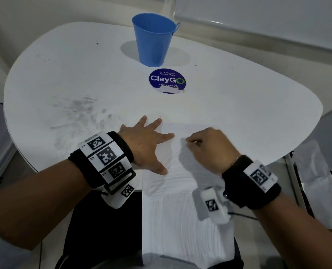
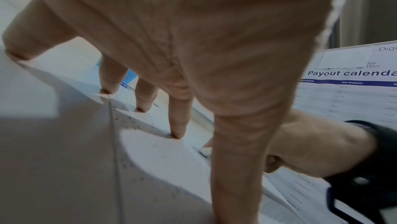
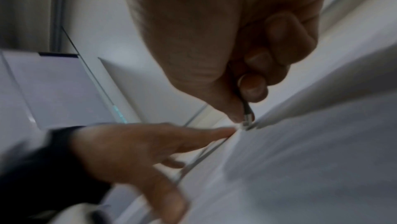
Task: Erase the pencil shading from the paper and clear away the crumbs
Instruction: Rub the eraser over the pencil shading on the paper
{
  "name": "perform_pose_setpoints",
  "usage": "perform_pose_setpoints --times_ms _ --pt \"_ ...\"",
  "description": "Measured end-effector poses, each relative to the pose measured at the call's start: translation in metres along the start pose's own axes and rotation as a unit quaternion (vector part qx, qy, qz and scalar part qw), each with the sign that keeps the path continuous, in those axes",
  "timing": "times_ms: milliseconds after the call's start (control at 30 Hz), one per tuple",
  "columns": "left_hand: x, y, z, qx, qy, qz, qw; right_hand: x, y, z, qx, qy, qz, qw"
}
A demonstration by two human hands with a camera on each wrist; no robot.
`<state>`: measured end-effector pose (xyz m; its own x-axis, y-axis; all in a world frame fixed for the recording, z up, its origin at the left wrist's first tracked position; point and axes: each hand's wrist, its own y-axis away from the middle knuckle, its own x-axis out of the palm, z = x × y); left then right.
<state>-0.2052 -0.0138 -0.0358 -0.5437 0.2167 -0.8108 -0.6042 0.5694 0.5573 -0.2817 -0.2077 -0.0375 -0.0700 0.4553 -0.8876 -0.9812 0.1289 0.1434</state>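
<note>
A white sheet of paper (image 1: 180,181) lies on the white table (image 1: 64,74) and hangs over its near edge. My left hand (image 1: 147,140) is spread flat, fingertips (image 2: 177,134) pressing the sheet's left side. My right hand (image 1: 205,146) is curled just right of it and pinches a thin dark pencil (image 3: 247,107), its metal-collared eraser end (image 3: 244,125) down on the paper (image 3: 311,159). Grey crumbs (image 2: 133,122) speckle the sheet near my left fingers. No shading shows clearly in the head view.
A blue bucket (image 1: 154,38) stands at the back centre, a round blue ClayGo sticker (image 1: 167,80) in front of it. Grey smudges (image 1: 77,109) mark the table left of my hands. A printed "Payout calendar" poster (image 2: 352,91) stands to the right.
</note>
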Motion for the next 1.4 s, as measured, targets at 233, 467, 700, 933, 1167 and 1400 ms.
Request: perform_pose_setpoints --times_ms 233,467,700,933,1167,1400 --pt "0.0 0.001 0.001 -0.001 0.001 0.001 1.0 -0.02 -0.016 -0.023 0.072 -0.011 -0.058 0.996" --pt "-0.002 0.002 0.001 0.001 -0.004 0.005 1.0 -0.011 -0.014 -0.01 0.027 -0.026 0.007 0.999" --pt "-0.003 0.002 0.0 0.002 -0.005 0.006 1.0 -0.002 -0.004 0.002 0.003 -0.037 0.012 0.999" --pt "-0.001 0.003 0.001 0.003 0.005 0.0 1.0 -0.013 -0.017 -0.015 0.047 -0.026 -0.037 0.998" --pt "-0.002 0.003 0.001 0.001 0.006 0.003 1.0 -0.014 -0.023 -0.016 0.068 -0.055 -0.05 0.995" --pt "-0.003 0.002 0.0 0.0 0.004 0.003 1.0 -0.01 -0.022 -0.003 0.026 -0.024 0.013 0.999"
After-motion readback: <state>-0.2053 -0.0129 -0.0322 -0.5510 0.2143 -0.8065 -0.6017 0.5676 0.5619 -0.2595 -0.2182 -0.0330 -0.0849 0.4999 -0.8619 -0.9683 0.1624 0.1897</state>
